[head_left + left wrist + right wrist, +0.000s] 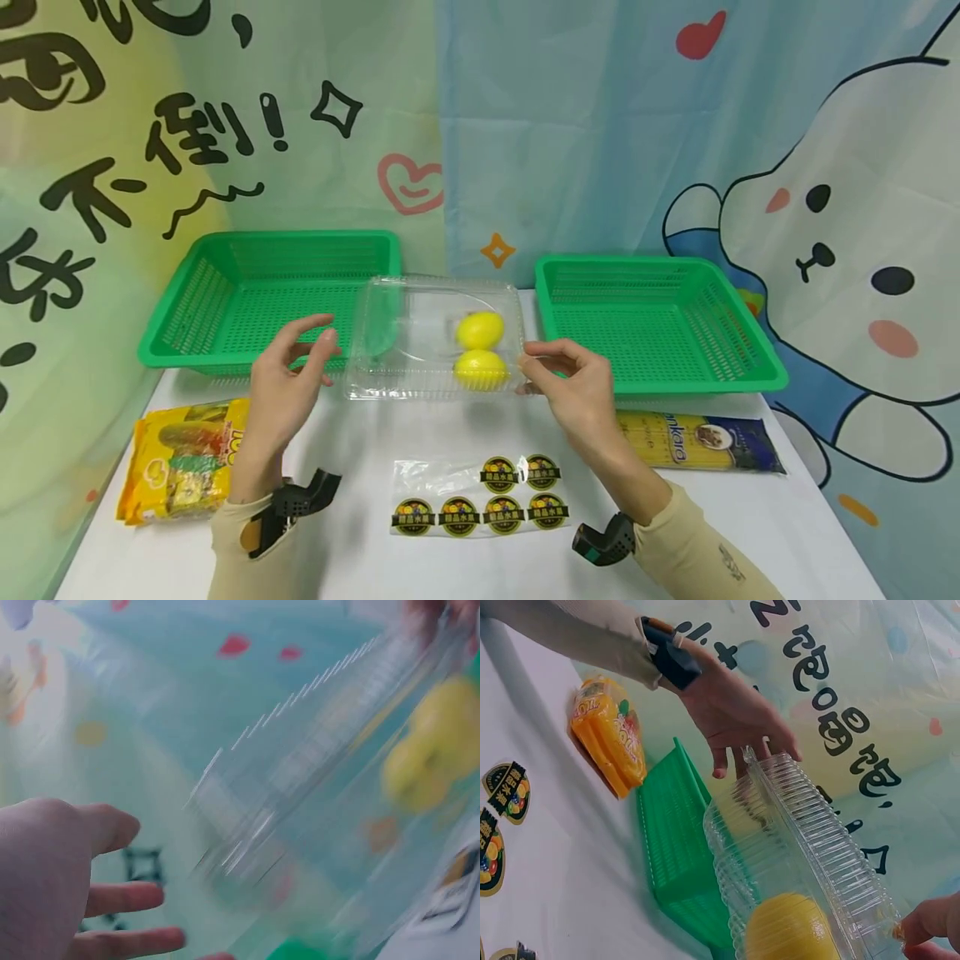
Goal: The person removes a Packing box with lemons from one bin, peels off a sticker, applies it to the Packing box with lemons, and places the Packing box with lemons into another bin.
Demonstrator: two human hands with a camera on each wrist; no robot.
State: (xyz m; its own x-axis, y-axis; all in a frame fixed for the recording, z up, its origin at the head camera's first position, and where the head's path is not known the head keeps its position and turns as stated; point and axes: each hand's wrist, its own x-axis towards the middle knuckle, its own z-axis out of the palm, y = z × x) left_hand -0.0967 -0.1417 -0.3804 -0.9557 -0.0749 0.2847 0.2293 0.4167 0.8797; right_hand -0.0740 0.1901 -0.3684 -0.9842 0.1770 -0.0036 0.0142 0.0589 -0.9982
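A clear plastic clamshell box (420,333) with two yellow lemons (481,330) inside is held up over the white table, between two green baskets. My right hand (573,387) pinches the box's right edge between thumb and fingers. My left hand (288,387) is off the box's left end, fingers spread and holding nothing. In the left wrist view a gap separates the left fingers (127,898) from the blurred box (247,817). The right wrist view shows the ribbed side of the box (817,847) and one lemon (791,930), with right fingertips (930,922) at its edge.
A green basket (213,358) stands back left, partly behind the box; another green basket (667,387) is back right. A yellow food packet (183,462) lies left, a spaghetti pack (697,442) right. A clear sheet of round stickers (480,496) lies in front.
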